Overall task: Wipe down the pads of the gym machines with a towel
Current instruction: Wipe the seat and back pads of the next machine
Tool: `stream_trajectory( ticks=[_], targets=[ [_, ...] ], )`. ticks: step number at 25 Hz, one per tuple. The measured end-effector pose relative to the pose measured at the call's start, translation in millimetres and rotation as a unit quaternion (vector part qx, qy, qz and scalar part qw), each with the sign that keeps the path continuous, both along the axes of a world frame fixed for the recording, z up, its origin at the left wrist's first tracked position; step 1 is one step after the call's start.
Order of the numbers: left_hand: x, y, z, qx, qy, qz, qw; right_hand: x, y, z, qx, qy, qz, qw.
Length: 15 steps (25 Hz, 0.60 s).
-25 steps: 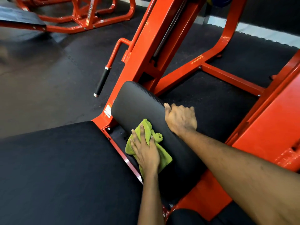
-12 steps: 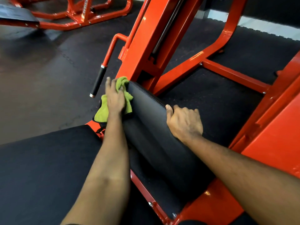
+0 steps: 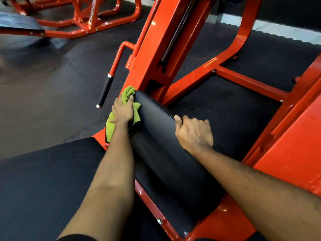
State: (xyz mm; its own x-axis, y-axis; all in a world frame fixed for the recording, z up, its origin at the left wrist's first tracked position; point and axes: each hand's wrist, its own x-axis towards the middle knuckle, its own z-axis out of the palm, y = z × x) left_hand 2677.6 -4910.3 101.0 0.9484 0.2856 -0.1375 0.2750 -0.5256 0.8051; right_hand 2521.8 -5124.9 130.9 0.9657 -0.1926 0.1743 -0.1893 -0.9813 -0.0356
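A long black pad [image 3: 161,136] slopes up the orange machine frame [image 3: 156,49] in the middle of the head view. My left hand [image 3: 122,112] presses a green towel [image 3: 111,126] against the pad's upper left side, near its top end. The towel bunches above my fingers and hangs below my wrist. My right hand [image 3: 193,133] grips the pad's right edge about halfway up, fingers curled over the far side. A wide black pad [image 3: 43,180] fills the lower left, under my left forearm.
A black-gripped handle [image 3: 105,91] on an orange bar hangs just left of the towel. Orange frame beams [image 3: 250,83] cross the black rubber floor [image 3: 43,87] to the right. Another orange machine with a dark pad [image 3: 19,23] stands at the far left.
My left hand slid the towel from the pad's lower face up to its upper left end, then stayed there. My right hand kept its grip on the pad's right edge.
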Motion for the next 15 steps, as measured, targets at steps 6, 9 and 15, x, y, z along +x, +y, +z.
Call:
stream_trajectory(
  ticks=[6,9,15],
  targets=[
    [-47,20,-52,-0.179,-0.018,0.109,0.978,0,0,-2,0.01,-0.012,0.001,1.0],
    [-98,2,-73,-0.281,-0.036,0.142,0.948,-2,3,-1,0.005,-0.015,-0.001,1.0],
    [-214,-75,-45,-0.049,0.016,0.078,0.996,-6,5,3,0.008,-0.013,-0.003,1.0]
  ],
)
